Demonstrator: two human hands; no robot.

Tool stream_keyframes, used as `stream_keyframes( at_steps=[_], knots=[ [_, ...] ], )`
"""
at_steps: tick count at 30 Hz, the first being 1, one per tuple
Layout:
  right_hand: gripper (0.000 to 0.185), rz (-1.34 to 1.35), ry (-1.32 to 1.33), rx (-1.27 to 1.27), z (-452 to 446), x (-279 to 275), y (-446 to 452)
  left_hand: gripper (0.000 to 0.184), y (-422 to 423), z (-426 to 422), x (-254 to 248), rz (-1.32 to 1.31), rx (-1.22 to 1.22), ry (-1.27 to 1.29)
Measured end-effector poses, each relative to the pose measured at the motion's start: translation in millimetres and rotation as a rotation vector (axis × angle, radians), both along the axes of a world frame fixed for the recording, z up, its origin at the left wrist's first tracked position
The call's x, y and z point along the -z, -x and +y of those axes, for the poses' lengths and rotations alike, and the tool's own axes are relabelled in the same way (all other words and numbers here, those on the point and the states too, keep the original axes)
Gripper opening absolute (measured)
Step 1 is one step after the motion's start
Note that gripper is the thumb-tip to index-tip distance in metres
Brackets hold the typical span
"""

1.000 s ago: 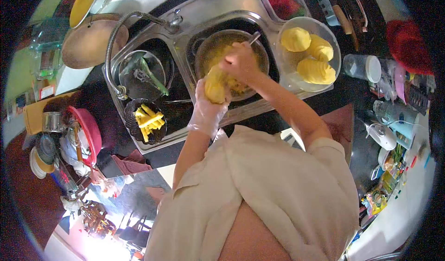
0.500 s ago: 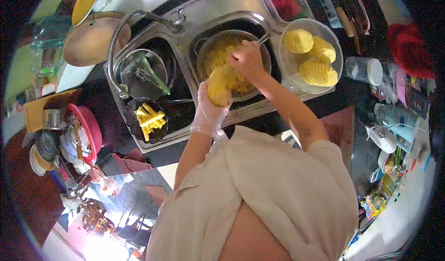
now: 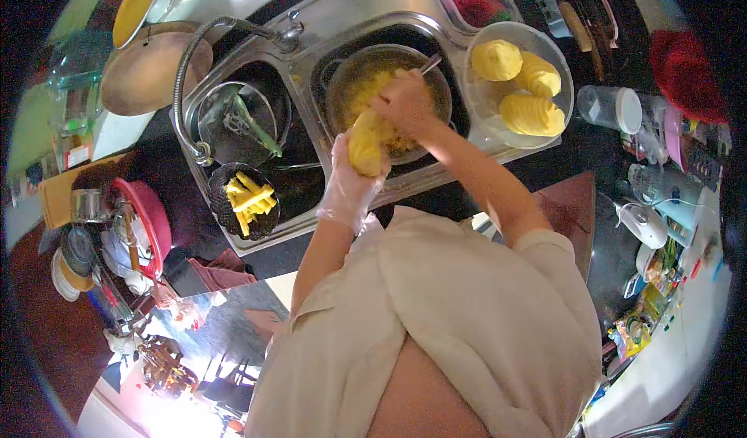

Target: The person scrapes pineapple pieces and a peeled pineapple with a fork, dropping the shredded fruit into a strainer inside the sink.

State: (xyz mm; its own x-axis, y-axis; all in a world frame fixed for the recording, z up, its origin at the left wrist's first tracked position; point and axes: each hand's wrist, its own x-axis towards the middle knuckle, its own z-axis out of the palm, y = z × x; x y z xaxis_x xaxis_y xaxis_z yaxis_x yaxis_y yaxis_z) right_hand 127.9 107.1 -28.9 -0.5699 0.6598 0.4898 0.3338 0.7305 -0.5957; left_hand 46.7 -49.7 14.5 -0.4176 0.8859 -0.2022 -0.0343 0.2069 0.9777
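Note:
My left hand [image 3: 350,185], in a clear plastic glove, is wrapped round a peeled yellow pineapple [image 3: 366,152] held over the near left rim of a bowl. My bare right hand [image 3: 406,102] is closed at the pineapple's upper end; whatever its fingers grip is hidden. Beneath both hands, the bowl [image 3: 336,96] sits in the right sink basin with yellow pieces inside. A metal handle [image 3: 430,64] sticks out over its far right rim. To the right, a clear plastic tub [image 3: 480,119] holds several peeled pineapples [image 3: 532,115] with spiral grooves.
A black basket of yellow sticks [image 3: 250,199] rests at the sink's left front. The left basin holds a clear bowl with a green-handled utensil [image 3: 257,127], below the flexible faucet [image 3: 184,88]. Knives [image 3: 576,27] lie at far right, near a clear jar [image 3: 611,110].
My right hand has shifted slightly down and left along the pineapple. My left hand keeps its hold. The whole view has moved a little.

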Motion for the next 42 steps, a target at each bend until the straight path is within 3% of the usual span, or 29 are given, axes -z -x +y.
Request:
stream_keyframes(
  at_steps=[1,2,3,6,8,9,11,12,14,17,20,24,25,26,27,30,31,32,34,35,36,37,40,42],
  knots=[
    [0.028,-0.16,-0.095,-0.009,13,1,-6,0.047,4,-2,4,-0.454,-0.076,0.089],
    [0.029,-0.319,-0.189,-0.022,19,-3,-8,0.05,5,-1,0,-0.682,-0.105,0.126],
    [0.029,-0.313,-0.194,-0.022,21,-6,-6,0.054,6,0,-4,-0.903,-0.156,0.173],
    [0.028,-0.174,-0.01,-0.05,14,-7,-1,0.051,-1,-2,-12,-0.81,-0.268,0.1],
    [0.026,-0.097,-0.061,-0.003,4,11,8,0.054,2,-3,-9,0.15,0.011,-0.02],
    [0.026,-0.093,-0.07,-0.006,16,20,4,0.054,5,-4,1,0.154,0.008,-0.028],
    [0.026,-0.36,-0.148,-0.053,35,22,-10,0.056,10,-8,17,-0.168,-0.005,0.165],
    [0.026,-0.359,-0.154,-0.053,35,17,-8,0.056,11,-8,20,-0.273,-0.012,0.232],
    [0.024,-0.143,0.008,0.059,21,-5,-7,0.06,3,-9,22,0.24,-0.008,0.086],
    [0.027,-0.039,0.048,-0.119,-19,-50,1,0.061,2,3,-31,0.337,0.035,0.076],
    [0.028,-0.011,-0.057,-0.077,-9,-11,-2,0.064,2,-1,2,0.146,0.013,0.099],
    [0.026,-0.204,-0.144,-0.052,16,-18,-14,0.05,8,5,14,0.294,-0.001,0.041],
    [0.026,-0.172,-0.039,-0.072,9,-36,-14,0.051,8,10,7,-0.05,-0.066,0.114],
    [0.026,-0.145,0.083,-0.088,-5,-50,-13,0.052,5,8,4,-0.23,-0.085,0.159],
    [0.03,-0.092,0.029,-0.086,-19,-43,-4,0.053,2,5,0,-0.404,-0.118,0.209],
    [0.031,-0.13,-0.008,-0.044,-9,-9,-3,0.058,2,6,-1,0.114,0.028,0.082],
    [0.031,-0.131,-0.001,-0.041,-3,-2,-5,0.058,2,2,3,0.113,0.032,0.089],
    [0.032,-0.231,-0.06,-0.027,4,1,-10,0.042,1,0,8,-0.015,-0.044,0.114],
    [0.033,-0.328,-0.131,-0.013,16,8,-13,0.04,7,3,17,-0.14,-0.12,0.128],
    [0.033,-0.533,-0.052,0.025,17,11,-14,0.042,16,6,11,-0.737,-0.245,0.155],
    [0.034,-0.734,0.027,0.061,18,10,-12,0.044,19,10,2,-1.039,-0.293,0.147],
    [0.034,-0.731,0.023,0.055,16,10,-9,0.045,23,14,-7,-1.333,-0.372,0.163],
    [0.025,-0.743,0.21,0.077,-9,-17,-8,0.046,17,22,-31,-1.335,-0.346,0.005],
    [0.026,-0.657,0.564,-0.018,-18,-40,-10,0.047,13,28,-32,-1.325,-0.441,-0.02]
  ],
)
